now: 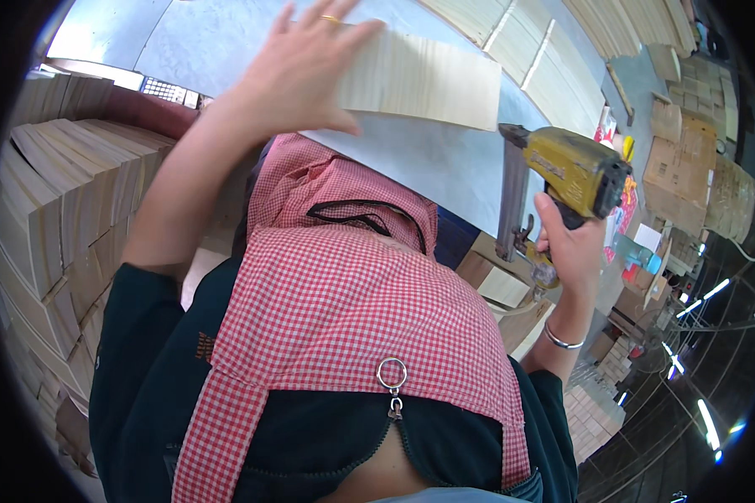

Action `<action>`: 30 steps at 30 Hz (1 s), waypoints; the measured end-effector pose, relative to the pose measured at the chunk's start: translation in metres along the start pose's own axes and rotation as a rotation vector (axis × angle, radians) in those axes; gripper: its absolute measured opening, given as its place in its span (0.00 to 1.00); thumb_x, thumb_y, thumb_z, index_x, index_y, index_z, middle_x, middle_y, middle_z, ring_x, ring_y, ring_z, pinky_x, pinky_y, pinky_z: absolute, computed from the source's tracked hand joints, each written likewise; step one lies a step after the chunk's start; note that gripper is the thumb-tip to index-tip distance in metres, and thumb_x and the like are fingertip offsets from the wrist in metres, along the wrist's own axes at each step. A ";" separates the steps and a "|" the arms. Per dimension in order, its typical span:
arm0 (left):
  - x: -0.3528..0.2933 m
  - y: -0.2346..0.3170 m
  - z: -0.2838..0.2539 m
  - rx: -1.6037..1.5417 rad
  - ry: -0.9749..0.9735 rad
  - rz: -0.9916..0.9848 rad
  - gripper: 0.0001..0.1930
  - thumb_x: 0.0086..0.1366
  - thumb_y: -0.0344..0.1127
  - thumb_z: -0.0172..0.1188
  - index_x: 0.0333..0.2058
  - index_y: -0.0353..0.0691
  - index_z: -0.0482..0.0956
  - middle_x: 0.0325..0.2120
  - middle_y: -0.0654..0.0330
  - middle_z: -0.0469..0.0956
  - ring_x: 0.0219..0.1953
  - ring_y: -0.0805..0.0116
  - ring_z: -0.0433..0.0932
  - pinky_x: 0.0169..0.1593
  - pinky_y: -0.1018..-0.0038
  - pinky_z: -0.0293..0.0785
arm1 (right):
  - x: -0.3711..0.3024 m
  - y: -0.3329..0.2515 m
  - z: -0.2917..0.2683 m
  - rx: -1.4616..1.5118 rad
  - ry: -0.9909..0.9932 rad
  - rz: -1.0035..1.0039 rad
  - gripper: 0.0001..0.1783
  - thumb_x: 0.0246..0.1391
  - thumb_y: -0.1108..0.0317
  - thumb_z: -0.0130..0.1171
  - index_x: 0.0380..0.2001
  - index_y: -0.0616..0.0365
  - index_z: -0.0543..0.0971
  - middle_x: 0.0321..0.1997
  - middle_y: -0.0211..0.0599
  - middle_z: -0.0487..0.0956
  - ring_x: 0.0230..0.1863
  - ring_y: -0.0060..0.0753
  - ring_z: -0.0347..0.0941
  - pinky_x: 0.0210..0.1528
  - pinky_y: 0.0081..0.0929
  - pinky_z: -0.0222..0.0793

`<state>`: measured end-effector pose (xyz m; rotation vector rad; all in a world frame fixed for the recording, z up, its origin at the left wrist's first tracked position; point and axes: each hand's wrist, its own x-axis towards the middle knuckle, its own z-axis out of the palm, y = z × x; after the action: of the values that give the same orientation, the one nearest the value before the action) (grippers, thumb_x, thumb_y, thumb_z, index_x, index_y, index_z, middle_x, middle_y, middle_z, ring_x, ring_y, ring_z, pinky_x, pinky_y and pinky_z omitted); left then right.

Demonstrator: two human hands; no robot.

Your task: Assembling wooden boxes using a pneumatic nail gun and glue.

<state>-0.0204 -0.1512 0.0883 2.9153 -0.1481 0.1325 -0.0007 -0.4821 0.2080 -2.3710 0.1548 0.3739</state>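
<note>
My left hand (306, 80) is splayed wide over the left end of a pale wooden board (432, 80), which lies on the grey worktable (403, 155); my right hand (572, 247) wraps the handle of a yellow nail gun (566, 163), its nose near the board's right end; good work here means a steady board, a square nose, left fingers well clear.

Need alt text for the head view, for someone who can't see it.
A person's right hand grips a yellow nail gun, its nose close to the right end of a pale board on a grey table. The left hand is spread over the board's left end.
</note>
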 end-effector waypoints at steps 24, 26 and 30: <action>0.004 0.018 0.033 -0.175 0.262 0.037 0.35 0.45 0.41 0.72 0.55 0.44 0.74 0.53 0.55 0.76 0.56 0.56 0.74 0.65 0.61 0.64 | -0.010 -0.014 0.037 0.119 -0.090 0.069 0.17 0.54 0.69 0.71 0.42 0.66 0.78 0.25 0.33 0.78 0.14 0.19 0.67 0.15 0.16 0.64; 0.004 0.018 0.033 -0.172 0.235 0.023 0.35 0.46 0.42 0.72 0.55 0.45 0.72 0.55 0.58 0.75 0.58 0.56 0.73 0.66 0.61 0.64 | -0.013 -0.011 0.039 0.185 -0.081 0.103 0.16 0.55 0.69 0.71 0.42 0.67 0.77 0.25 0.34 0.78 0.14 0.18 0.67 0.15 0.16 0.64; 0.004 0.016 0.029 -0.051 0.201 0.056 0.40 0.46 0.42 0.74 0.60 0.45 0.69 0.57 0.59 0.74 0.59 0.55 0.72 0.69 0.60 0.62 | -0.016 -0.009 0.046 0.181 -0.043 0.096 0.16 0.55 0.69 0.70 0.41 0.67 0.77 0.25 0.34 0.78 0.14 0.18 0.67 0.15 0.16 0.65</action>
<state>-0.0164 -0.1734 0.0640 2.8261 -0.1964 0.4229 -0.0241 -0.4439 0.1868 -2.1804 0.2714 0.4372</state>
